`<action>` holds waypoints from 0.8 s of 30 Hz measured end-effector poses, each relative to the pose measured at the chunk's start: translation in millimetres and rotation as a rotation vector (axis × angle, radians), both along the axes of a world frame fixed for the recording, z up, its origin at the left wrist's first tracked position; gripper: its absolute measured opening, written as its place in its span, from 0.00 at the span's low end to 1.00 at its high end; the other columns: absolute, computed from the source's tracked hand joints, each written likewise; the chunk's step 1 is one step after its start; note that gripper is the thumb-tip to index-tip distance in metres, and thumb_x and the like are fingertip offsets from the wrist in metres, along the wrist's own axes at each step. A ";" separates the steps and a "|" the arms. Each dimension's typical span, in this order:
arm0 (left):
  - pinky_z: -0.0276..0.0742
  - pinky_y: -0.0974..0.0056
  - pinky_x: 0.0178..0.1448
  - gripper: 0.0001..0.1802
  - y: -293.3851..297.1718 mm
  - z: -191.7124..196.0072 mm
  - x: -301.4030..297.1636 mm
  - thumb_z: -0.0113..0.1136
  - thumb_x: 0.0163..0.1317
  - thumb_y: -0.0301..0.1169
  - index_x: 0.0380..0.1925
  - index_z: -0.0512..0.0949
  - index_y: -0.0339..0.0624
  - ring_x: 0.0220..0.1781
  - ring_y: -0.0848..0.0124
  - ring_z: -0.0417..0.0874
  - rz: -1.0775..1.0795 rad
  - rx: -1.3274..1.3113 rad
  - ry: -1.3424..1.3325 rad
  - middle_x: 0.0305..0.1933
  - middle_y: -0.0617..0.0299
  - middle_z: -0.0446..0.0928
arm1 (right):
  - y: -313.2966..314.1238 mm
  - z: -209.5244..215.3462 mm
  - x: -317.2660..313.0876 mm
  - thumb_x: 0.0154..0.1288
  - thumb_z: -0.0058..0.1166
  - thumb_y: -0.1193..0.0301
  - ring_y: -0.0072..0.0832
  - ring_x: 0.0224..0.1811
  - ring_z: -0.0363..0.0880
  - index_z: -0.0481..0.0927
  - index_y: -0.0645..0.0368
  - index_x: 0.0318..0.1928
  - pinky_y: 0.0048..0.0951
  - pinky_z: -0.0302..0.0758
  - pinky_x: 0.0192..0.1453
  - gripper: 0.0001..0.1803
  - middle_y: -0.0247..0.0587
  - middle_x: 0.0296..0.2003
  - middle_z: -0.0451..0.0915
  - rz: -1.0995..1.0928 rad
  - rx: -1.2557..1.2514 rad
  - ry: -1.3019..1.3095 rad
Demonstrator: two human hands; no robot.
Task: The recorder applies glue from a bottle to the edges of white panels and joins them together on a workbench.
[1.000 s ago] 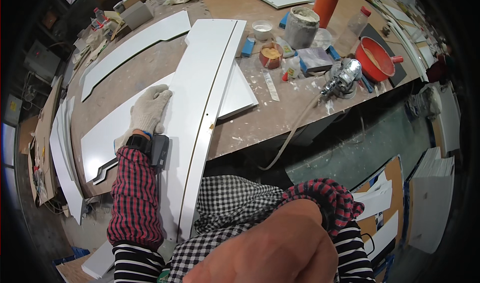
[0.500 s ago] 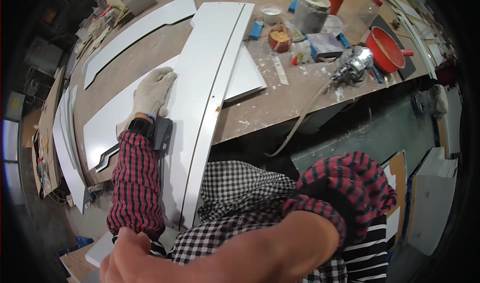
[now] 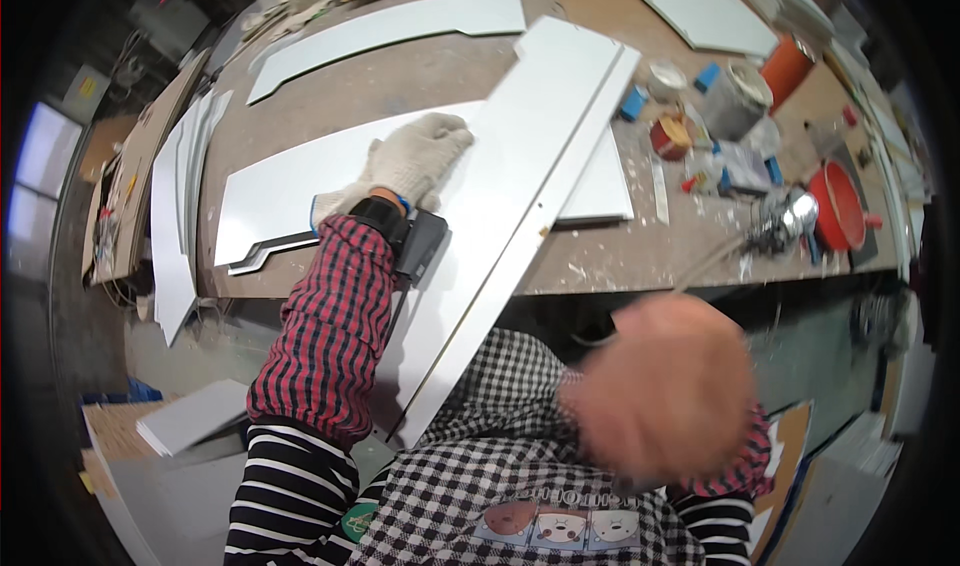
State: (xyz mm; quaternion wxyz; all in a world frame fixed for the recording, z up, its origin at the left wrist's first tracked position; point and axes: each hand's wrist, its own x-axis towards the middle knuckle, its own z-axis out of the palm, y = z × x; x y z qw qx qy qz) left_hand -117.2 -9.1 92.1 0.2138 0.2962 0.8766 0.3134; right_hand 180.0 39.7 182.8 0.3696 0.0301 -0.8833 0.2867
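A long white panel (image 3: 470,236), with a dark groove along its right side, lies slantwise across the table and juts over its front edge toward my body. My left hand (image 3: 415,156), in a cream knitted glove, is closed at this panel's left side, its fingers bent; the fingertips are partly hidden. A dark device (image 3: 420,248) is strapped at my left wrist. Beneath the long panel lies another white panel (image 3: 290,181) with a notched edge. My bare right hand (image 3: 665,386) hangs in front of my checked apron, smeared by motion, so its fingers cannot be read.
A curved white panel (image 3: 390,31) lies at the back of the table (image 3: 560,266). On the right stand a grey bucket (image 3: 738,104), an orange cylinder (image 3: 790,71), a red pan (image 3: 835,206) and a silver power tool (image 3: 785,216) with a hose. White boards (image 3: 185,216) stack at the left.
My right hand has swung from the lower left, near my left forearm, to the right and blurs. The view has turned, shifting the table rightward; my left hand stays at the long panel.
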 end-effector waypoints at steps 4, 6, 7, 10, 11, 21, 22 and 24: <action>0.77 0.63 0.51 0.24 -5.1 -14.6 -15.1 0.56 0.62 0.51 0.53 0.79 0.51 0.45 0.65 0.85 -0.039 -0.028 0.145 0.48 0.58 0.83 | 12.4 -105.6 -25.7 0.67 0.52 0.65 0.43 0.32 0.81 0.82 0.57 0.40 0.37 0.77 0.38 0.11 0.44 0.29 0.82 -0.041 -0.560 -0.652; 0.76 0.62 0.54 0.25 -5.1 -9.8 -11.5 0.56 0.62 0.52 0.53 0.79 0.52 0.49 0.63 0.84 -0.039 -0.109 0.161 0.49 0.57 0.83 | 13.5 -138.4 -26.0 0.67 0.56 0.58 0.32 0.34 0.83 0.81 0.60 0.47 0.30 0.77 0.41 0.18 0.43 0.34 0.84 0.084 -0.726 -0.941; 0.76 0.62 0.54 0.25 -4.2 -7.1 -9.9 0.56 0.62 0.52 0.53 0.79 0.52 0.48 0.63 0.84 -0.035 -0.105 0.148 0.49 0.58 0.83 | 6.5 -153.3 -27.4 0.67 0.57 0.58 0.29 0.34 0.82 0.81 0.62 0.47 0.28 0.77 0.41 0.19 0.42 0.34 0.84 0.131 -0.871 -0.895; 0.75 0.63 0.55 0.25 -3.5 -5.7 -9.9 0.56 0.62 0.52 0.53 0.79 0.52 0.49 0.63 0.84 -0.021 -0.087 0.098 0.50 0.58 0.83 | -6.4 -156.9 -48.4 0.68 0.58 0.57 0.22 0.34 0.80 0.79 0.67 0.49 0.25 0.77 0.40 0.23 0.39 0.34 0.83 0.301 -1.151 -0.831; 0.75 0.63 0.55 0.25 -2.6 -5.0 -9.6 0.56 0.62 0.52 0.53 0.79 0.52 0.49 0.63 0.84 -0.022 -0.079 0.101 0.50 0.58 0.83 | -8.8 -162.9 -54.8 0.68 0.57 0.57 0.21 0.33 0.80 0.77 0.68 0.51 0.23 0.76 0.39 0.24 0.38 0.34 0.82 0.285 -1.158 -0.876; 0.82 0.64 0.39 0.26 -3.8 3.2 -1.0 0.56 0.64 0.48 0.57 0.76 0.47 0.39 0.67 0.86 0.111 0.070 -0.090 0.49 0.57 0.83 | -17.7 -179.1 -70.6 0.68 0.58 0.62 0.21 0.48 0.77 0.77 0.66 0.56 0.24 0.73 0.55 0.23 0.36 0.48 0.81 0.324 -1.519 -0.815; 0.82 0.65 0.37 0.25 -4.6 2.3 -2.0 0.55 0.64 0.47 0.57 0.76 0.47 0.39 0.67 0.86 0.122 0.098 -0.107 0.49 0.57 0.83 | -17.9 -180.6 -70.7 0.68 0.58 0.62 0.21 0.48 0.77 0.77 0.66 0.56 0.24 0.73 0.55 0.23 0.36 0.48 0.81 0.322 -1.520 -0.819; 0.82 0.64 0.38 0.26 -5.2 -2.0 -6.5 0.55 0.64 0.47 0.57 0.76 0.47 0.38 0.66 0.86 0.092 0.086 -0.062 0.49 0.57 0.83 | -18.5 -183.3 -70.4 0.68 0.59 0.62 0.20 0.47 0.77 0.78 0.66 0.55 0.24 0.73 0.53 0.23 0.36 0.47 0.81 0.329 -1.510 -0.801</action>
